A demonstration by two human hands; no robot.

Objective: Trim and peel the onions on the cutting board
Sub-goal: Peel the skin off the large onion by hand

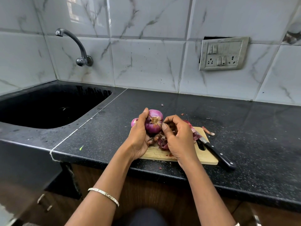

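A red onion (154,121) is gripped in the curled left hand (138,136) above the cutting board (156,153). Its skin is pinched by the right hand (178,141). Peels (163,142) are strewn on the board; a knife (215,151) lies at its right edge.

Purple onion (153,122), pale wooden cutting board (206,156), black speckled countertop (244,128), grey-veined white tiles (146,62).

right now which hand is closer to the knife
Right. The right hand works over the cutting board just beside the knife, which lies at the board's right edge. The left hand holds the onion on the far side.
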